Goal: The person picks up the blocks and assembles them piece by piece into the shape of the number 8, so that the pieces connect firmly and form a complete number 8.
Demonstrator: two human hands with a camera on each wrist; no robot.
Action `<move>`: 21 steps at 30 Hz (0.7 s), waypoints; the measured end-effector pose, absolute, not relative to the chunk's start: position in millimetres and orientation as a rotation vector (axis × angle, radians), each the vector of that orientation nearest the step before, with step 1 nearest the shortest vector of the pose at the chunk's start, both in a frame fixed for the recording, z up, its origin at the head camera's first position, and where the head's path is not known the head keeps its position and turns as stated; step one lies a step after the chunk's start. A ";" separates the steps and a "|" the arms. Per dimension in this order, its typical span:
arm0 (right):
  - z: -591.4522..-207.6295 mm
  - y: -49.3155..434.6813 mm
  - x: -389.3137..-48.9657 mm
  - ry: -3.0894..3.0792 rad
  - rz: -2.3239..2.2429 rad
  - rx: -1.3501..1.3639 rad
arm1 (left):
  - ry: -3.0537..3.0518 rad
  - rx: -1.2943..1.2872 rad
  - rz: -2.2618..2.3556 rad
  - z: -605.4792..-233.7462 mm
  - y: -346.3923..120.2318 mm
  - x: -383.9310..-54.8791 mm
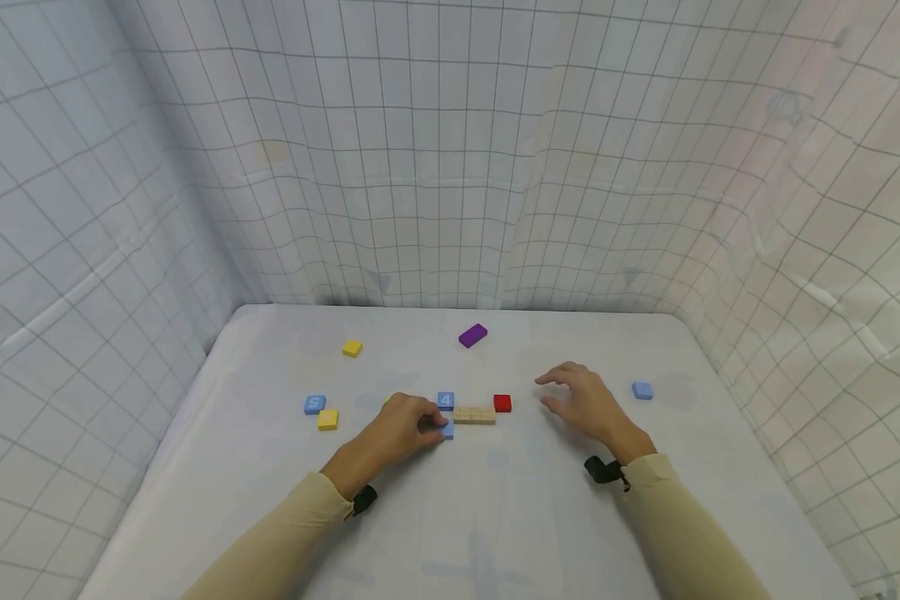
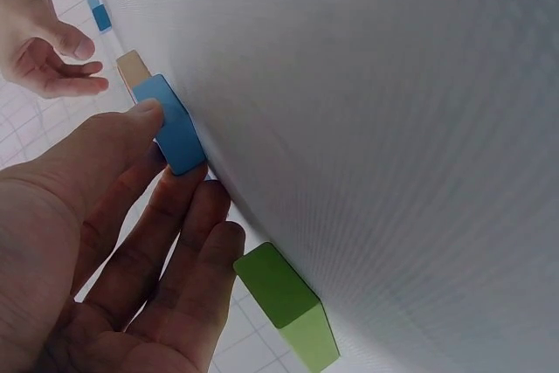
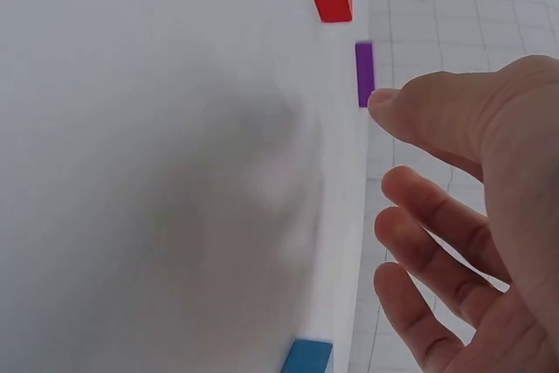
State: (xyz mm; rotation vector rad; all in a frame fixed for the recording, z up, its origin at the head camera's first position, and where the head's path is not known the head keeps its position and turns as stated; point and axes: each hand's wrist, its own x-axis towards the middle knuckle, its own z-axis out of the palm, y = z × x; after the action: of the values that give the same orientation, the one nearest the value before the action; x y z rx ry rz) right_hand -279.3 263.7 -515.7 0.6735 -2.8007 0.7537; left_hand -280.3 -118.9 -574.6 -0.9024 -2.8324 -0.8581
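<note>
My left hand [image 1: 397,432] pinches a small blue block [image 1: 448,431] between thumb and fingers, low over the table. The left wrist view shows the thumb on one side of that block and fingertips at its lower end. A tan wooden block [image 1: 474,416] lies beside it, with a blue block marked 4 [image 1: 446,400] just behind. A green block [image 2: 284,290] stands near the left fingertips and is mostly hidden by the hand from above. My right hand [image 1: 587,406] is held above the table with fingers loosely spread, nothing in them, to the right of a red block [image 1: 502,403].
A purple block [image 1: 473,335] lies toward the back. On the left are a yellow block [image 1: 352,348], a blue block marked 5 [image 1: 314,405] and another yellow block [image 1: 327,419]. One blue block [image 1: 642,390] lies far right. Grid-patterned curtains [image 1: 450,167] surround the white table [image 1: 487,517].
</note>
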 end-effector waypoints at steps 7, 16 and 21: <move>-516.7 287.0 -277.4 -2.759 0.735 0.608 | -2.843 -0.907 -0.885 -579.7 -119.0 -284.0; -519.7 313.2 -274.0 -2.743 0.657 0.549 | -2.874 -0.870 -0.832 -585.0 -118.9 -287.5; -521.4 324.0 -273.4 -2.798 0.633 0.508 | -2.867 -0.866 -0.831 -584.0 -119.3 -286.3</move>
State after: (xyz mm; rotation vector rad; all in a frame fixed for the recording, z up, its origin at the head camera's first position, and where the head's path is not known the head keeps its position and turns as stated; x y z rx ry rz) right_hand -273.4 324.0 -521.4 0.5080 -2.7985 0.6330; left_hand -286.3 -119.3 -584.0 -0.8660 -2.8668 -0.8312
